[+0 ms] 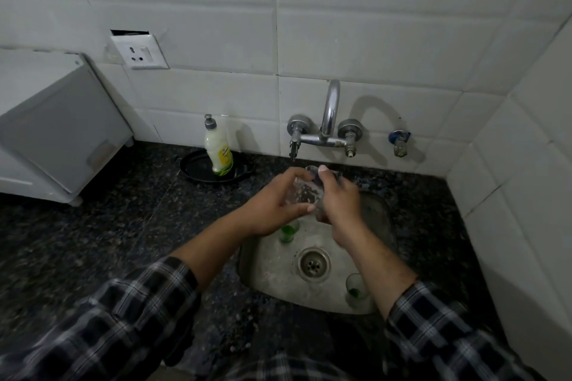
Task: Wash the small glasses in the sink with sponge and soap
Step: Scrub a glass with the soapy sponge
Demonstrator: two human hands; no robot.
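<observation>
Small glass [305, 192] sits at centre frame over the sink [269, 269]; our left hand [275, 204] and right hand [339, 199] curl around it. Wet, slick, breakable: we'd grip its wall firmly, not the rim.

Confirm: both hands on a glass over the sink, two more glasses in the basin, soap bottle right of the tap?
Wrong side: in the head view the soap bottle stands left of the tap. The rest holds.
</observation>
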